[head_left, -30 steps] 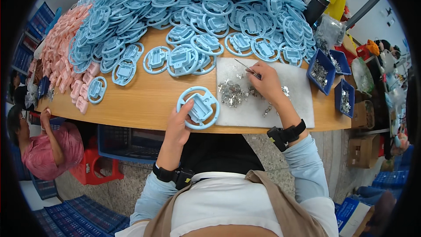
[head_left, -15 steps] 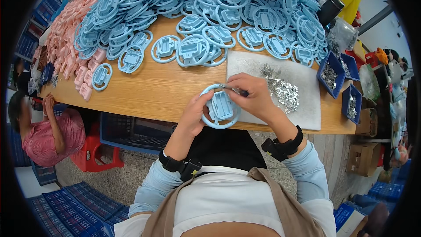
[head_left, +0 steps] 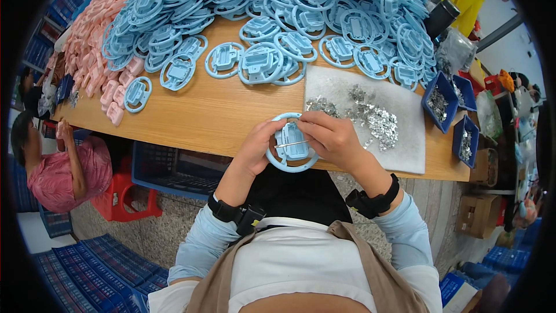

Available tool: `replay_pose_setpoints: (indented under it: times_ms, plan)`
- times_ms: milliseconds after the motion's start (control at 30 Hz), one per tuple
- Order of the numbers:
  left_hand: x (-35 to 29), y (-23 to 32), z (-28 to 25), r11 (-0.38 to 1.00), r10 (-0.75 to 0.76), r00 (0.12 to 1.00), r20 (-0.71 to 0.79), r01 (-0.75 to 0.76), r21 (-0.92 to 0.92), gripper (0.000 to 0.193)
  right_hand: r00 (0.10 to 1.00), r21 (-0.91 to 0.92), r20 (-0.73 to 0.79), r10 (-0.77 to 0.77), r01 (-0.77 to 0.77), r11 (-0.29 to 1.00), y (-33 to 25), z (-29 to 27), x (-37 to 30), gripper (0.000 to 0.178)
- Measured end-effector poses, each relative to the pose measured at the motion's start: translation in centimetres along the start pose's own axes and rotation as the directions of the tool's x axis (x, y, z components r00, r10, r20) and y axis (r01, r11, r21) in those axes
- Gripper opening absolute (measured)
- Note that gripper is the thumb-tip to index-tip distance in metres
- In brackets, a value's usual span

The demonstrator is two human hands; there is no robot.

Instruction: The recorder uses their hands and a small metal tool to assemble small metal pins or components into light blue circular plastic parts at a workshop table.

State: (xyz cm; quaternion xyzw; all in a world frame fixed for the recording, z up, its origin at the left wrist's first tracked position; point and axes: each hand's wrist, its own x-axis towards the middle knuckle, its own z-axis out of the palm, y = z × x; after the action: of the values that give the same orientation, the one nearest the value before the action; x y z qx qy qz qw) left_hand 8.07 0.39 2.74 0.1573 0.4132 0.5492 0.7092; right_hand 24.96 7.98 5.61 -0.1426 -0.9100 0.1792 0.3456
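Metal tool (head_left: pixel 292 144) now points leftward across the middle of the blue ring part (head_left: pixel 296 132) in the head view; 0.5 s ago its tip was at the top of the rim, and 1.0 s ago it was over the white mat (head_left: pixel 412 122). The ring part is held at the mat's near left corner. The left hand (head_left: pixel 258 148) pinches its left rim between thumb and fingers. The right hand (head_left: pixel 336 139) has thumb and forefinger pressed together at the upper right rim, the tool kept in the same grip; I cannot tell whether a small piece sits between them. That shift suggests fingertips, rather than tool tip, are working the rim. Loose metal pieces (head_left: pixel 383 127) lie on the mat; 3 blue bins (head_left: pixel 446 127) stand right of it.
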Motion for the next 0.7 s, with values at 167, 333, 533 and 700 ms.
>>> replay_pose_setpoints:
  times_ms: [167, 333, 533, 700]
  plan:
    - [-0.02, 0.03, -0.09, 0.999, -0.021, 1.000, 0.001, 0.021, 0.031, 0.024, 1.000, -0.055, 0.016, -0.022, 0.023, 0.998, 0.01, -0.01, 0.04, 0.029]
    - [-0.17, 0.22, 0.14, 0.999, -0.035, 0.999, -0.001, 0.035, 0.023, 0.025, 0.996, -0.119, 0.070, -0.054, 0.063, 0.991, -0.12, -0.28, -0.13, 0.031]
    - [-0.04, 0.15, -0.06, 0.997, -0.044, 0.999, 0.017, 0.043, 0.056, 0.025, 0.993, -0.133, 0.096, -0.075, 0.088, 0.987, -0.16, -0.47, -0.19, 0.031]
    - [-0.02, 0.18, -0.16, 0.994, -0.053, 0.998, 0.024, 0.051, 0.099, 0.025, 0.970, -0.207, 0.232, -0.067, 0.117, 0.971, -0.72, -0.79, 0.31, 0.024]
